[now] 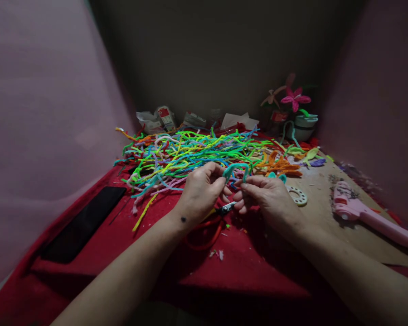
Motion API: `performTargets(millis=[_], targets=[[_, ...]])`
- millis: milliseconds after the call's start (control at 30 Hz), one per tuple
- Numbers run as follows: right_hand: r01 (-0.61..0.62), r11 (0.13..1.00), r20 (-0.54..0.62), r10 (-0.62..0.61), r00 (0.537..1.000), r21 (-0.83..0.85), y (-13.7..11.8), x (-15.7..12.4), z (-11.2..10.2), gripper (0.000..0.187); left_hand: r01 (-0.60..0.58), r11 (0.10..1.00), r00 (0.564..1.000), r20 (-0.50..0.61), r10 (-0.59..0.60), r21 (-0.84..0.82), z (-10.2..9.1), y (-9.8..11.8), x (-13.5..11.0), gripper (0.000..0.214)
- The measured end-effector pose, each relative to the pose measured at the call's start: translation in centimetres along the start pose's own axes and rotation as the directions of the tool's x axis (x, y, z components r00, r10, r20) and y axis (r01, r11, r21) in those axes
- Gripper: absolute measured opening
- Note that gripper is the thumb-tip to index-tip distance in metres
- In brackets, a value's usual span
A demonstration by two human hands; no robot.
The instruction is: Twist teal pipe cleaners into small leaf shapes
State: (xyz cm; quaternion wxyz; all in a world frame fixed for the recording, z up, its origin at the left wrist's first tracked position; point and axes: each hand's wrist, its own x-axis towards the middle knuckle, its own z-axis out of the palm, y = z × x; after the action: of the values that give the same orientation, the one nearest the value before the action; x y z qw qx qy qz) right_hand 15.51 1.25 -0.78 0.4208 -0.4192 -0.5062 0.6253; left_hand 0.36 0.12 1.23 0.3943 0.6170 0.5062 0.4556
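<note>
A teal pipe cleaner [238, 166] arches between my two hands above the front of the red-covered table. My left hand [204, 188] pinches its left end, which looks doubled or folded. The right end is held between the thumb and fingers of my right hand [267, 194]. Below and between the hands lies a pair of scissors [204, 242] with red handles, partly hidden by my left wrist. Teal petal-like pieces [278, 177] show just behind my right hand. Close behind both hands spreads a heap of multicoloured pipe cleaners [190, 151].
A black flat slab [85, 224] lies at left. On the right, a brown board [321, 213] carries a pink glue gun [370, 215], a pale ring with holes [298, 196] and orange fuzzy pieces [279, 165]. A pot [305, 127] and a pink flower [295, 99] stand behind. Walls flank both sides.
</note>
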Motion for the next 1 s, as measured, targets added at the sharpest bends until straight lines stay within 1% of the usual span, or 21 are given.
performTargets(millis=[100, 167, 333, 400, 500, 567, 633, 700, 767, 833, 900, 1000], targets=[[0.100, 0.995, 0.059, -0.100, 0.993, -0.004, 0.04, 0.09, -0.30, 0.015, -0.006, 1.000, 1.000, 0.011, 0.006, -0.020, 0.06, 0.07, -0.03, 0.005], [0.148, 0.989, 0.073, -0.149, 0.986, 0.018, 0.12, 0.19, -0.47, 0.015, -0.030, 0.999, 1.000, 0.004, 0.030, -0.009, 0.12, -0.07, -0.08, 0.006], [0.161, 0.971, 0.000, -0.164, 0.987, 0.177, 0.27, 0.41, -0.52, 0.022, -0.073, 0.997, 0.997, 0.023, 0.073, 0.021, 0.41, -0.50, -0.23, 0.007], [0.175, 0.963, -0.010, -0.177, 0.984, 0.204, 0.22, 0.33, -0.37, 0.022, -0.082, 0.996, 0.996, 0.039, 0.081, 0.038, 0.52, -0.53, -0.30, 0.006], [0.244, 0.956, -0.022, -0.243, 0.970, 0.164, 0.07, 0.03, -0.10, 0.018, -0.100, 0.991, 0.994, 0.041, 0.097, 0.088, 0.60, -0.48, -0.39, 0.006], [0.322, 0.945, -0.057, -0.319, 0.946, 0.057, 0.03, -0.17, 0.03, 0.015, -0.098, 0.990, 0.994, 0.050, 0.093, 0.099, 0.63, -0.40, -0.44, 0.006], [0.408, 0.908, -0.088, -0.416, 0.905, -0.099, 0.12, -0.28, 0.06, 0.012, -0.085, 0.992, 0.994, 0.070, 0.079, 0.090, 0.69, -0.29, -0.46, 0.006], [0.483, 0.831, -0.089, -0.522, 0.848, -0.274, 0.32, -0.32, -0.01, 0.009, -0.070, 0.994, 0.995, 0.077, 0.063, 0.083, 0.77, -0.15, -0.49, 0.006], [0.539, 0.712, -0.057, -0.625, 0.778, -0.449, 0.52, -0.33, -0.15, 0.006, -0.063, 0.995, 0.996, 0.070, 0.058, 0.077, 0.85, -0.02, -0.53, 0.006], [0.580, 0.558, -0.004, -0.722, 0.692, -0.594, 0.64, -0.36, -0.28, 0.005, -0.066, 0.996, 0.996, 0.070, 0.061, 0.061, 0.91, 0.02, -0.56, 0.007], [0.603, 0.423, 0.057, -0.786, 0.615, -0.677, 0.63, -0.40, -0.36, 0.007, -0.069, 0.996, 0.995, 0.078, 0.065, 0.055, 0.95, -0.07, -0.59, 0.007], [0.626, 0.290, 0.143, -0.824, 0.548, -0.724, 0.51, -0.42, -0.35, 0.010, -0.085, 0.992, 0.994, 0.076, 0.078, 0.093, 1.02, -0.39, -0.58, 0.009]])
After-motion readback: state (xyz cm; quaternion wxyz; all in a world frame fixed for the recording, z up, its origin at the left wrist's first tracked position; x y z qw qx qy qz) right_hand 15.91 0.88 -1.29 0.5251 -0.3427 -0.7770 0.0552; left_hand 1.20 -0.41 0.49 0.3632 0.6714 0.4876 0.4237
